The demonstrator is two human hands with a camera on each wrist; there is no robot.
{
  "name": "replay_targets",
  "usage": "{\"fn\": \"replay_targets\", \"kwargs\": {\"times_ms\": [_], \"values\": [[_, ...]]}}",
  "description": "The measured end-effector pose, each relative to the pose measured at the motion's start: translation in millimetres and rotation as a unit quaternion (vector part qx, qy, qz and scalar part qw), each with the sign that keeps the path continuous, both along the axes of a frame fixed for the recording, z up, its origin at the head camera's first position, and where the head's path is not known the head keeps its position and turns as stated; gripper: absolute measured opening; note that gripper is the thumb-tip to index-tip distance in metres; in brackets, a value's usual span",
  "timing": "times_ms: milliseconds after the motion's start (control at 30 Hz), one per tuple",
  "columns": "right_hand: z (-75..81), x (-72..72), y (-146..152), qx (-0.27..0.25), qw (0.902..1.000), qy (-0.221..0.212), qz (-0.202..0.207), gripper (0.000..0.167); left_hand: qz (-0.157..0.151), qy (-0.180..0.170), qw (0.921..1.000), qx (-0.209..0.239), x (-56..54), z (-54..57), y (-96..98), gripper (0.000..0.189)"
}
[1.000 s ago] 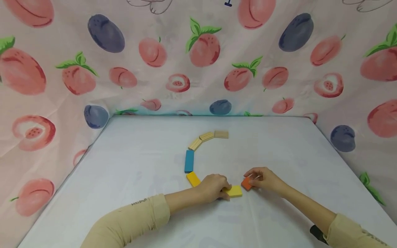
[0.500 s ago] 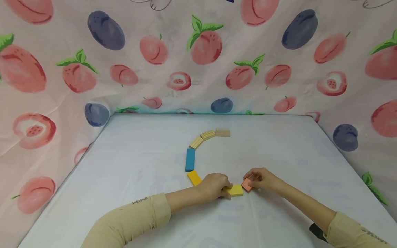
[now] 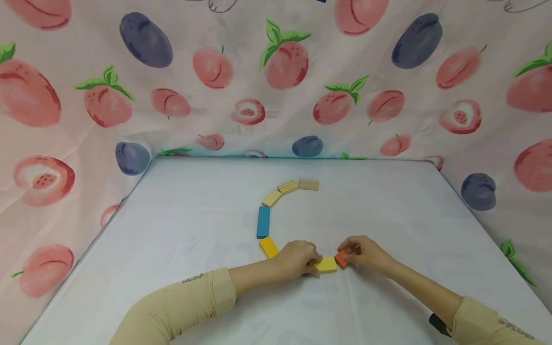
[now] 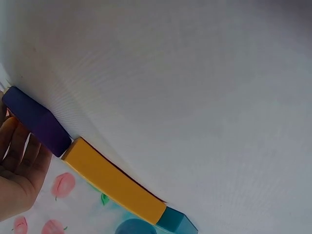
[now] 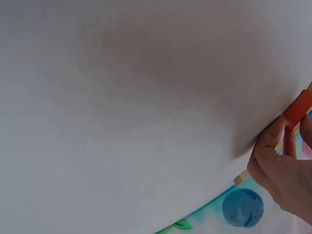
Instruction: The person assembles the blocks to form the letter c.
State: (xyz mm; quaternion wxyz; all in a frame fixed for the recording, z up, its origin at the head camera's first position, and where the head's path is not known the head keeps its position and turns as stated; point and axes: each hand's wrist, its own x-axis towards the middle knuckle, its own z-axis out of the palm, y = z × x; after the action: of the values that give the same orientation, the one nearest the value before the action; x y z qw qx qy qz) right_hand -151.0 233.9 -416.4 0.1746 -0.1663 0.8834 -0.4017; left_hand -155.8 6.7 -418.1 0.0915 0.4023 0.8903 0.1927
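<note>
My left hand (image 3: 295, 261) pinches the left end of a flat yellow block (image 3: 326, 265), index finger on the far side and thumb on the near side. A dark purple block (image 4: 36, 119) lies beside this hand in the left wrist view; the head view mostly hides it. My right hand (image 3: 366, 253) holds a small orange block (image 3: 341, 259) between thumb and fingers, tilted against the yellow block's right end. In the right wrist view the orange block (image 5: 297, 111) sits at the fingertips.
A curved row runs on from the left hand: another yellow block (image 3: 269, 247), a blue block (image 3: 263, 222) and plain wooden blocks (image 3: 287, 187). A white cloth (image 3: 194, 215) covers the table, with a fruit-print cloth (image 3: 250, 62) behind. A black object (image 3: 439, 324) shows by the right sleeve.
The right hand has brought the orange block slightly left and nearer the person, up to the yellow block's end. The left hand stays in place; the head view shifted a little.
</note>
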Motion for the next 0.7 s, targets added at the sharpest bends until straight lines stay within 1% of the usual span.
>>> {"fn": "replay_targets", "kwargs": {"times_ms": [100, 333, 500, 700], "values": [[-0.9, 0.6, -1.8, 0.003, 0.9999, 0.009, 0.007, 0.017, 0.0, 0.003, 1.0, 0.001, 0.8, 0.0, -0.8, 0.041], [-2.8, 3.2, -3.5, 0.006, 1.0, 0.007, 0.0, 0.016, -0.004, 0.003, 1.0, 0.003, 1.7, -0.9, -0.3, 0.039], [-0.8, 3.2, -5.1, 0.013, 0.9999, 0.008, -0.002, 0.015, 0.003, 0.0, 1.0, 0.003, 1.3, 1.2, -0.4, 0.038], [0.8, 2.4, -5.9, 0.016, 0.9998, 0.012, -0.001, 0.016, 0.01, 0.014, 0.9998, -0.007, 2.8, 3.3, 0.1, 0.038]]}}
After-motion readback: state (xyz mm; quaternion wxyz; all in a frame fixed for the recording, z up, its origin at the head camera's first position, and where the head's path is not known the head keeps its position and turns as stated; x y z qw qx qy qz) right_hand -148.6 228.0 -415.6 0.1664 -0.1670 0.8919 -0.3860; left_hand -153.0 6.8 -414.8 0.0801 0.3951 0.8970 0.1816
